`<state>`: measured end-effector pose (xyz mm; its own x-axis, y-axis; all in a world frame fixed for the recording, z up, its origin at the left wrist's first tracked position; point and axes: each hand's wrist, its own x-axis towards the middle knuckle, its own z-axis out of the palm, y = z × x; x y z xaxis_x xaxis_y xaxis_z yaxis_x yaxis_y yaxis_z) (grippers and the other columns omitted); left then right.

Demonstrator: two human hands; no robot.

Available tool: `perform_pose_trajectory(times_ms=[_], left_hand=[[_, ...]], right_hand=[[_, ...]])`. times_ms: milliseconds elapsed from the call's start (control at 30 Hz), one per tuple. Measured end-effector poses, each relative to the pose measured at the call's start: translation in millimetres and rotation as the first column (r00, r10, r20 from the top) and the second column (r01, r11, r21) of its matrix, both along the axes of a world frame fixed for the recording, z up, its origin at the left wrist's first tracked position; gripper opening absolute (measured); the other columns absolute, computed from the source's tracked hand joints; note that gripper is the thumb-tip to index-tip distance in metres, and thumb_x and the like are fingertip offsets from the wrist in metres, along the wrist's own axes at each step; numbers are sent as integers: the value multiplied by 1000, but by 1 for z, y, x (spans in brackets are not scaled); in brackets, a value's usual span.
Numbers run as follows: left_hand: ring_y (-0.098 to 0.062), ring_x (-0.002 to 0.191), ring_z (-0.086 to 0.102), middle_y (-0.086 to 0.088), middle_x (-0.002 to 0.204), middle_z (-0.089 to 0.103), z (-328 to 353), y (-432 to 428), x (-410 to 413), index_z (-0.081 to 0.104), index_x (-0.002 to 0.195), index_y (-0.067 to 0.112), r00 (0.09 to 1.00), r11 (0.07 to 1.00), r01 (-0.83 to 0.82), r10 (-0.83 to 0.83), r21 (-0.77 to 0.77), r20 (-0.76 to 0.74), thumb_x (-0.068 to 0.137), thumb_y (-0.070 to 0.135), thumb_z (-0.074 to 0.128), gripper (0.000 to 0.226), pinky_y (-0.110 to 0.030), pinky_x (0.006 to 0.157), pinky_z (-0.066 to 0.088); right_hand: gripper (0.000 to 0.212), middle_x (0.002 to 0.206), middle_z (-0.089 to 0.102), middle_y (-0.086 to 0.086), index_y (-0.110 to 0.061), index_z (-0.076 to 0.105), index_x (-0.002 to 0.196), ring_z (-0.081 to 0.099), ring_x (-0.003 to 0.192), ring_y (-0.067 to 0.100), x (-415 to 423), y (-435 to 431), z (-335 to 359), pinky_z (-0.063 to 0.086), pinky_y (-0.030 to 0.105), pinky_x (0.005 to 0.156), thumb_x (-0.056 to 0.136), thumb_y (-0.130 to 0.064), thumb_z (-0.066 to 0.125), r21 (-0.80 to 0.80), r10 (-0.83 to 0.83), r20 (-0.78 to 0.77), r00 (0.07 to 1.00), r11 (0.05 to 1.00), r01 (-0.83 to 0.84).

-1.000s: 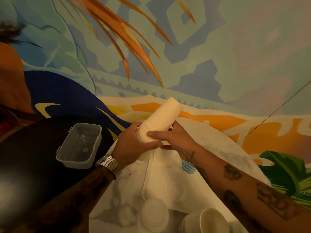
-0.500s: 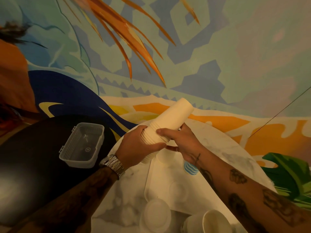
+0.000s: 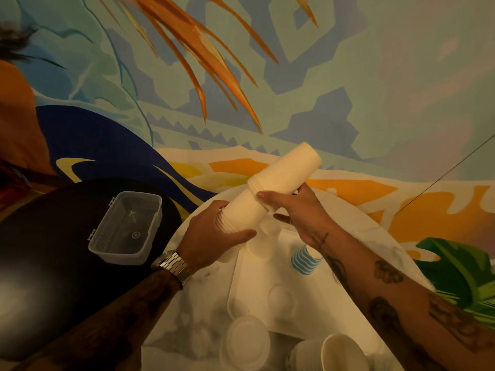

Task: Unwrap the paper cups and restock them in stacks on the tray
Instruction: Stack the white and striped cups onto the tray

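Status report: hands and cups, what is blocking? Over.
Left hand grips cup stack at lower end. Right hand pinches its middle. Blue-striped cup stands on tray beneath.

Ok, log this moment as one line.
left hand: grips cup stack, rim end | right hand: pinches its upper section | stack: tilted over tray

Dim overall, with a warm amber cast. Brightest on the pale stack of cups (image 3: 278, 183) and the white tray (image 3: 308, 290), seemingly lit from above. Hazy glare low on the dark bench (image 3: 26, 298) at left. Soft, low-contrast shadows only. Strongly bowed toward the edges by the wide lens. Smeared and soft at the top-left corner of the mural wall (image 3: 375, 76). Slightly grainy throughout.
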<state>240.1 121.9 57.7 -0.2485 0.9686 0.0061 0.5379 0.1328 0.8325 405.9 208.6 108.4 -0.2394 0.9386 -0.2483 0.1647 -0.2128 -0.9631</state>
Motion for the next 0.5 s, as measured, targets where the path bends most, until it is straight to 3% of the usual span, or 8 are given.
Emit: perform_pose_trajectory(times_ms=[100, 200, 300, 400, 500], left_hand=[[-7, 99, 46, 15, 109, 45, -12, 0, -7, 38, 117, 35, 999, 999, 2, 0, -36, 42, 65, 52, 79, 69, -18, 78, 37], [-9, 102, 47, 14, 111, 45, -22, 2, -11, 40, 126, 31, 996, 998, -18, 24, -65, 91, 68, 50, 78, 71, -26, 85, 40], [-13, 102, 53, 13, 110, 51, -26, 3, -16, 41, 124, 31, 950, 991, -68, 99, -113, 297, 69, 50, 73, 67, -28, 82, 46], [-23, 103, 60, -1, 119, 56, -27, 4, -22, 45, 123, 29, 728, 971, -86, 214, -223, 651, 78, 49, 65, 52, -39, 70, 57], [-32, 107, 61, -9, 121, 57, -29, 8, -30, 43, 128, 27, 541, 946, -66, 300, -316, 786, 81, 53, 60, 57, -51, 77, 58]], right_hand=[[71, 117, 67, -6, -24, 51, 125, 65, 104, 11, 10, 10, 3, 57, 39, 85, 65, -23, 90, 107, -59, 30, 998, 993, 56], [79, 118, 66, -7, -24, 48, 130, 63, 107, 10, 21, 15, -4, 53, 27, 75, 64, -22, 90, 161, -94, 29, 995, 983, 88], [89, 120, 64, -8, -26, 45, 132, 62, 110, 12, 30, 18, -22, 54, 30, 80, 58, -31, 93, 182, -125, 90, 988, 977, 107], [98, 123, 62, -9, -29, 44, 131, 59, 113, 14, 34, 16, -45, 53, 41, 94, 49, -40, 95, 180, -96, 217, 971, 982, 57], [101, 128, 56, -7, -28, 38, 134, 54, 117, 16, 32, 10, -65, 48, 38, 96, 52, -35, 96, 182, -49, 317, 947, 983, -10]])
